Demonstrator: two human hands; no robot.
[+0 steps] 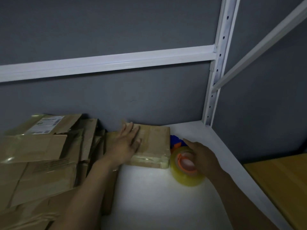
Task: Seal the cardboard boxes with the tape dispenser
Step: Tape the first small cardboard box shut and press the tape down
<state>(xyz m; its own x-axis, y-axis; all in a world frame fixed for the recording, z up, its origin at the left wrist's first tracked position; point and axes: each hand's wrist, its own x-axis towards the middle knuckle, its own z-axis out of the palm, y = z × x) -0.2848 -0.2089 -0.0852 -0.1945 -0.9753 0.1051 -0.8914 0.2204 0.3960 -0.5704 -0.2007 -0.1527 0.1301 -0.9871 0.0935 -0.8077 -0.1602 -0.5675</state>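
Cardboard, left: findings?
Pile of creased, taped boxes, stacked loosely on the white shelf.
Centre?
Small box, flat, glossy tape along its near edge, against the wall. Left hand lies flat on it, fingers straight. Judged light and stiff; steady it by pressing the top.
Right?
Dispenser, just beside the box: clear roll, orange hub, blue body behind. Right hand arches over the roll; grip cannot be told. Smooth roll may slip: better taken by the body

Two bare forearms rising from the lower edge of the frame, left hand at centre, right hand right of centre, both ungloved, faint pale glint on one left finger, perhaps a ring
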